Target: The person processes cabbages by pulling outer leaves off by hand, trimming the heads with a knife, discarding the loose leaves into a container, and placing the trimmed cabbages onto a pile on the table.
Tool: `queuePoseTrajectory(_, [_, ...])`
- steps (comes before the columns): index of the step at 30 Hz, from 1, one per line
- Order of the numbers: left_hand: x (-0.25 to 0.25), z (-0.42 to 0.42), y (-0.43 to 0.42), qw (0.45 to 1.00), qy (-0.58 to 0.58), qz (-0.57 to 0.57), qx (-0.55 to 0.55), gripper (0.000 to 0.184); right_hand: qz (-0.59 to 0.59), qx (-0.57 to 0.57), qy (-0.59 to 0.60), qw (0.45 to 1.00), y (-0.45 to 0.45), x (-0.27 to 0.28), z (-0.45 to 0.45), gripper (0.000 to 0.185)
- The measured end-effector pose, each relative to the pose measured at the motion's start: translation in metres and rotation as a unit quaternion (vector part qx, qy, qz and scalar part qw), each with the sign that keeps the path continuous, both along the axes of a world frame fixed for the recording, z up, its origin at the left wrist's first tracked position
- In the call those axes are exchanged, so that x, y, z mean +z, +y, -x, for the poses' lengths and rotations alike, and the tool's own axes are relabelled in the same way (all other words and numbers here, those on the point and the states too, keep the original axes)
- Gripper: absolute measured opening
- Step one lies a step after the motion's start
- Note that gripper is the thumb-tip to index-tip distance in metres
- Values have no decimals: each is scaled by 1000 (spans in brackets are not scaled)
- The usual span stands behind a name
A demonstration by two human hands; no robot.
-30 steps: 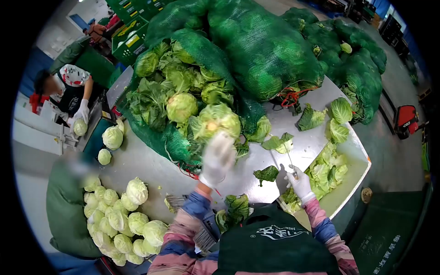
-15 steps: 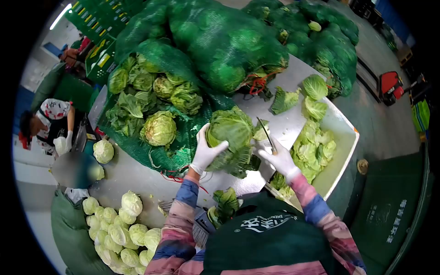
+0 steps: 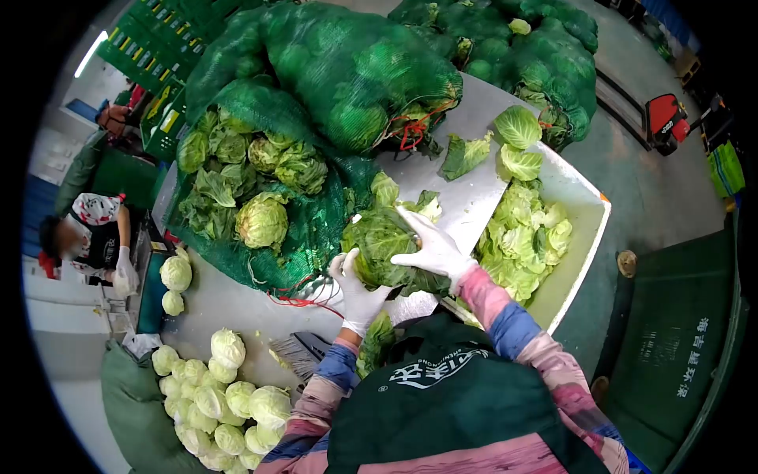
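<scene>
Grey metal tabletop (image 3: pixel 213 308) spreads across the workroom, and I view it remotely, looking down past a dark green apron (image 3: pixel 450 395). Just ahead of that apron, a round, leafy green cabbage (image 3: pixel 375 245) sits between two white-gloved hands. The left hand (image 3: pixel 361 296) cups its near left side, thumb and fingers curved against it; the right hand (image 3: pixel 433 249) spreads over its upper right, though I cannot tell whether it grips or only rests. Contact from both sides probably keeps so round a thing from rolling.

Beyond the grip and leftward, an opened green mesh sack (image 3: pixel 304 229) bears rough, leafy cabbages (image 3: pixel 263 221), close enough, I judge, for easy reach. Farther beyond, red string (image 3: pixel 410 133) gathers a bulging green mesh sack (image 3: pixel 339 63), seemingly keeping its load in. Right of the grip, a white, straight-walled bin (image 3: pixel 580 261) contains loose pale-green leaves (image 3: pixel 517 237); its sides apparently stop them scattering. Well left of the grip, smooth pale cabbages (image 3: pixel 212 401) lie massed, perhaps propping one another.
</scene>
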State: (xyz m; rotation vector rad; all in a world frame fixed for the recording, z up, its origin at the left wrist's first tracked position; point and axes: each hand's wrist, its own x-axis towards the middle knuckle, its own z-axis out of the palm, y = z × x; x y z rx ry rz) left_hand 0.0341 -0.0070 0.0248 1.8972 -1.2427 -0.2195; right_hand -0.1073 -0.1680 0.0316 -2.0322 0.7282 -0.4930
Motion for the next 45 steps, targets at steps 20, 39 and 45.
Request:
queuePoseTrajectory(20, [5, -35, -8, 979, 139, -129, 70, 65, -150, -168, 199, 954, -17, -82, 70, 40])
queuePoseTrajectory(39, [36, 17, 31, 939, 320, -100, 73, 57, -73, 14, 155, 985, 101, -15, 58, 26])
queuePoseTrajectory(45, [13, 14, 35, 928, 362, -60, 65, 57, -66, 42, 166, 983, 97, -24, 49, 27])
